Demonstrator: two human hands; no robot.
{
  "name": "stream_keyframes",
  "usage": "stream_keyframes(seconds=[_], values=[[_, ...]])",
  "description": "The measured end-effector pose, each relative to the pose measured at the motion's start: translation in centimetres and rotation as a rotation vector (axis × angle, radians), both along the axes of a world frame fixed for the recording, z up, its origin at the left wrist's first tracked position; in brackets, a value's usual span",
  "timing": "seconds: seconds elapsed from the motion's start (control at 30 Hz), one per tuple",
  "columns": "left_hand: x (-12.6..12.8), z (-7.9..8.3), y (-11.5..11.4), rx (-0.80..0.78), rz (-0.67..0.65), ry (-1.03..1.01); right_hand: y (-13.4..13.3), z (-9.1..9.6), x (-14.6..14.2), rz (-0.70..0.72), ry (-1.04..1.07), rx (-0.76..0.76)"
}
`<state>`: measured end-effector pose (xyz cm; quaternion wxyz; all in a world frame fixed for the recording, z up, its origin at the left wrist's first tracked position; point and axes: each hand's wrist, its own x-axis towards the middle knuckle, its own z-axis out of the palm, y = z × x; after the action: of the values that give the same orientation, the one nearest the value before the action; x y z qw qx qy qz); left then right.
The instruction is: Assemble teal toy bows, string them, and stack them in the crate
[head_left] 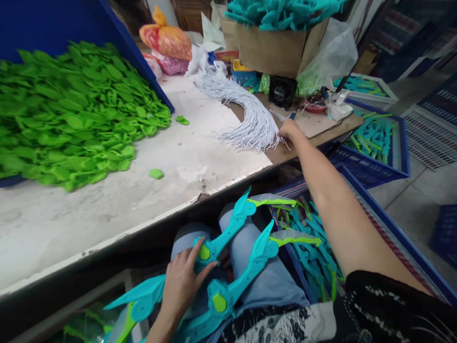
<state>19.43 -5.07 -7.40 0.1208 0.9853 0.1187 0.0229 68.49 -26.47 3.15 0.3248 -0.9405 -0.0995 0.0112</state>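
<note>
My left hand (pixel 183 281) rests on a teal plastic toy piece with a green hexagon (pixel 228 228) lying across my lap, fingers curled around its hub. A second teal piece (pixel 246 274) lies beside it on my knees. My right hand (pixel 290 129) reaches far out over the table and pinches at the end of a bundle of white strings (pixel 250 119). What the fingertips hold is too small to make out clearly.
A big heap of green plastic parts (pixel 71 109) fills the table's left, with loose green bits (pixel 156 173) nearby. A cardboard box of teal parts (pixel 278 43) stands at the back. Blue crates with teal pieces (pixel 374 143) sit right and below (pixel 314 247).
</note>
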Motion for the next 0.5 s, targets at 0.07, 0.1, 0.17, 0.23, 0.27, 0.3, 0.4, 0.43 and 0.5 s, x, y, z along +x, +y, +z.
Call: stream_keyframes(seconds=[0.07,0.1,0.17,0.23,0.27,0.3,0.4,0.43,0.5], values=[[0.1,-0.2,0.6,-0.034,-0.012,-0.005,-0.8,0.4,0.1,-0.094,0.101,-0.039],[0.2,-0.2,0.9,-0.047,-0.017,-0.009,-1.3,0.6,-0.2,-0.127,0.165,-0.029],[0.2,-0.3,1.1,-0.057,-0.029,-0.022,-2.7,1.1,-1.5,-0.155,0.293,0.055],[0.2,-0.2,1.2,-0.045,-0.042,-0.036,-4.4,1.5,-3.3,-0.12,0.406,0.201],[0.3,0.0,1.0,-0.023,-0.039,-0.043,-5.4,1.6,-4.4,-0.09,0.453,0.275],[0.4,0.3,0.8,0.011,-0.026,-0.05,-6.5,1.6,-5.5,-0.063,0.492,0.342],[1.0,1.6,-0.7,0.117,0.038,-0.123,-9.5,0.9,-9.3,-0.007,0.603,0.488],[1.4,2.0,-1.5,0.111,0.046,-0.168,-10.3,0.4,-10.6,-0.002,0.641,0.523],[2.4,2.7,-3.6,-0.01,-0.005,-0.231,-11.6,-0.7,-13.2,-0.011,0.719,0.594]])
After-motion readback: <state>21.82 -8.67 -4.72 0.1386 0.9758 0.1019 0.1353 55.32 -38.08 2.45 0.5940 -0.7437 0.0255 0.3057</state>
